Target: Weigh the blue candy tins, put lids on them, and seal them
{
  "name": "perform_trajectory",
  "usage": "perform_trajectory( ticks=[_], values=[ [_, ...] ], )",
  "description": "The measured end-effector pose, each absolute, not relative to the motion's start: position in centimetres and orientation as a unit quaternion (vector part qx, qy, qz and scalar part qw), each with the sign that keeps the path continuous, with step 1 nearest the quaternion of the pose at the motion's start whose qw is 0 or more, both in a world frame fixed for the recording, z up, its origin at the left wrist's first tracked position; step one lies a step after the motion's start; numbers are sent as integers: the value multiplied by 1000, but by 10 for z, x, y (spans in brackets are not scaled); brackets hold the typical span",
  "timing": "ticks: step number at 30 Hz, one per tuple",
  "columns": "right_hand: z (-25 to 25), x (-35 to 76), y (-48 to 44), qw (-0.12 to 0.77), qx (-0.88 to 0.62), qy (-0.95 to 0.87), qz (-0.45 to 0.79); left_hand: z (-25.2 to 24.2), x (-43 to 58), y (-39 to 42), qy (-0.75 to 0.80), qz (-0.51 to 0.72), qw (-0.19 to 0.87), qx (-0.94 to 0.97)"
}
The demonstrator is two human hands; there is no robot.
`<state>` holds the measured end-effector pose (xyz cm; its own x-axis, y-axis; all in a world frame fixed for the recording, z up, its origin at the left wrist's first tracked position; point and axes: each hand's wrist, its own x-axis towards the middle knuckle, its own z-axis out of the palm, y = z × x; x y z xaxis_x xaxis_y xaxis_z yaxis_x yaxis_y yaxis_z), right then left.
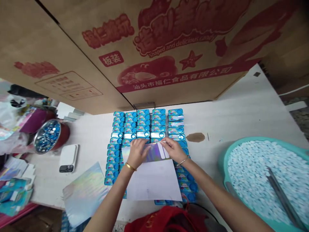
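Note:
A sheet of shiny holographic stickers on white backing paper lies over the rows of small blue tins. My left hand grips the sheet's upper left part, thumb and fingers closed on it. At the upper right edge, my right hand pinches the top end of a narrow sticker strip, beside white gaps in the shiny layer. Several tins are hidden under the sheet and my forearms. Shiny strips lie across two tins in the right column.
A large printed carton stands behind the tins. At right is a teal tub of pale pieces with metal tongs. Leftward are a white scale, another shiny sheet and a metal bowl of blue packets.

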<state>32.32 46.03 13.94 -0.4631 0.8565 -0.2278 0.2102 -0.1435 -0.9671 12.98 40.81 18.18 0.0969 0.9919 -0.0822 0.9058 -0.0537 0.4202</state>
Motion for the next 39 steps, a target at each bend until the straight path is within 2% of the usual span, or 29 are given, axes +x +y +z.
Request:
perform_trajectory(
  ticks=[5,9,12,15,18,20,24,26,32,36,39],
  values=[
    [141,318,471,302,-460,-513,659,184,151,436,613,88,110,778],
    [135,319,480,297,-494,-438,690,175,162,437,595,127,98,787],
    [127,325,486,292,-521,-444,668,176,168,424,563,188,133,793],
    [120,332,491,297,-548,-477,620,189,173,411,537,305,210,758],
    [120,336,494,291,-555,-504,594,203,172,417,602,410,234,644],
    [123,336,493,295,-545,-521,587,204,170,432,641,377,212,633],
    [131,331,490,313,-523,-519,600,187,166,460,629,149,137,751],
    [129,328,489,320,-523,-501,611,176,166,462,611,86,94,781],
    [115,323,486,318,-552,-440,632,153,166,438,574,112,32,811],
    [113,323,483,312,-566,-441,624,152,162,422,546,119,55,827],
    [114,325,481,308,-570,-491,582,172,163,414,535,161,108,822]
  ],
)
